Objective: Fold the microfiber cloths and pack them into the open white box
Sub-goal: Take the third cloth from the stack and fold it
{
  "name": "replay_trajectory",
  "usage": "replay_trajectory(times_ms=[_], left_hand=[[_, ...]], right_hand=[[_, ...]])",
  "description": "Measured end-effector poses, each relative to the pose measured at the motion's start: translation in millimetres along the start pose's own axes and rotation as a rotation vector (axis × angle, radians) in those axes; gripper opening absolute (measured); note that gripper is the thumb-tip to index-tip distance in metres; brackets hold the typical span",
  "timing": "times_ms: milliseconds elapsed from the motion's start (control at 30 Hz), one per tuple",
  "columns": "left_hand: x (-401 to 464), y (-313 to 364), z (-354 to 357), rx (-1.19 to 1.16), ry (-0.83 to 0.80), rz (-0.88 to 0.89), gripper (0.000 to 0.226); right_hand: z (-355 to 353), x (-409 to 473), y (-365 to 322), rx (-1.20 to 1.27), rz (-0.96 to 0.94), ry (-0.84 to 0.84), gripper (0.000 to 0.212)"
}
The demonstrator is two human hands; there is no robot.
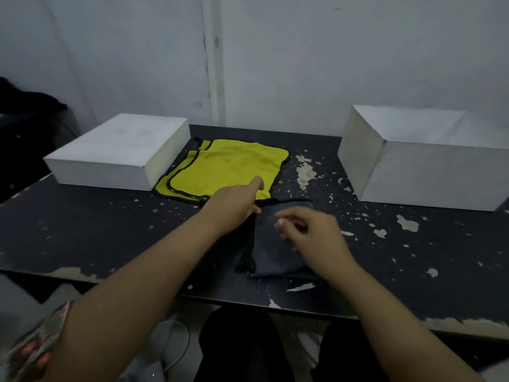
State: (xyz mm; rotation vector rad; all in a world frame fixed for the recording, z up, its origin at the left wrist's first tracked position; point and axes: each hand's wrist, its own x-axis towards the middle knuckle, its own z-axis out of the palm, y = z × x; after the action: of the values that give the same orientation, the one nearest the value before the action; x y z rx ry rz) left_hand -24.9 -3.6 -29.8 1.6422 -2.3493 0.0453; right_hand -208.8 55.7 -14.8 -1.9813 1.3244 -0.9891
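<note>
A folded dark grey cloth (268,249) lies near the table's front edge in the middle. My right hand (311,232) hovers over its right side with fingers curled and apart, holding nothing. My left hand (234,205) rests at the cloth's upper left corner, its index finger stretched toward the yellow cloths (231,164). Those yellow cloths with black trim lie flat in a stack behind the grey one. The open white box (413,172) stands at the right; the part of its inside that I can see is bare.
A closed white box (118,153) sits at the back left, touching the yellow stack. The black table (110,230) has chipped paint and ends just in front of my arms. A white wall rises behind.
</note>
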Motion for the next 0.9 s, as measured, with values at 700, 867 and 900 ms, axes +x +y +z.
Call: replay_trajectory(times_ms=[700, 867, 900], left_hand=[[34.4, 5.2, -12.4, -0.237, -0.328, -0.232, 0.033], [32.7, 5.3, -12.2, -0.250, -0.296, -0.209, 0.025], [31.3, 4.7, -13.1, -0.253, -0.274, -0.203, 0.024]], right_hand=[[-26.1, 102.6, 26.4, -0.568, 0.349, -0.359, 0.030], [-35.5, 103.1, 18.9, -0.413, 0.252, -0.273, 0.020], [-37.2, 103.4, 18.4, -0.408, 0.230, -0.268, 0.021]])
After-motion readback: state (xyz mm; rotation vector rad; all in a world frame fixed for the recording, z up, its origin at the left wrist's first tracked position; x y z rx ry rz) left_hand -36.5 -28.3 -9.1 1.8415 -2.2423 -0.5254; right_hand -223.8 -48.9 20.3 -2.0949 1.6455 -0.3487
